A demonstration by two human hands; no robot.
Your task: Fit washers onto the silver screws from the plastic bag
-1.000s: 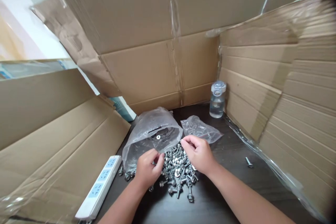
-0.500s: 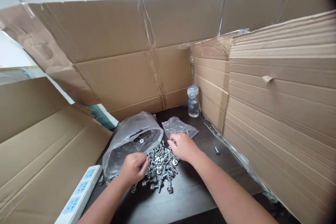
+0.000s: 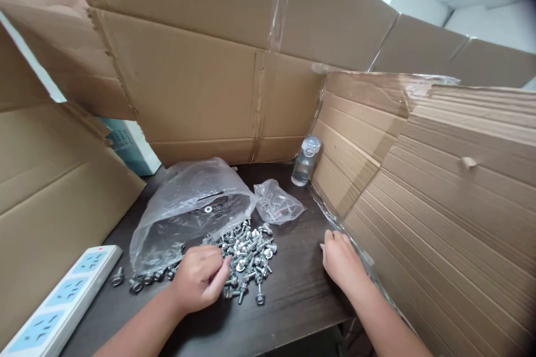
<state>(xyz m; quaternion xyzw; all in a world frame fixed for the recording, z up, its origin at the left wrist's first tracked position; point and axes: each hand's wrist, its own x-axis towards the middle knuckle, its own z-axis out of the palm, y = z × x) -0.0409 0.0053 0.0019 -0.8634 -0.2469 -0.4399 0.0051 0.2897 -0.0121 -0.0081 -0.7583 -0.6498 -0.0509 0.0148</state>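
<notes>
Head view: the left hand's fingers (image 3: 218,268) curl closed at the near edge of the pile of flanged hex bolts (image 3: 247,256); whether they pinch a bolt is hidden; the right hand's fingers (image 3: 335,242) sit loosely open, holding nothing, on the desk (image 3: 293,312) beside a cardboard sheet (image 3: 439,178), well apart from the pile; that left hand (image 3: 196,279) hovers over the bolts, and the right hand (image 3: 341,262) stays near the desk's right edge; the pile lies mid-desk, toward the front edge, touching a large clear plastic bag (image 3: 184,206); a smaller bag of bolts (image 3: 277,203) lies behind it; a few loose bolts (image 3: 136,284) trail left toward a white power strip (image 3: 62,307) at the front left corner; a water bottle (image 3: 305,162) stands at the back, against the cardboard.
</notes>
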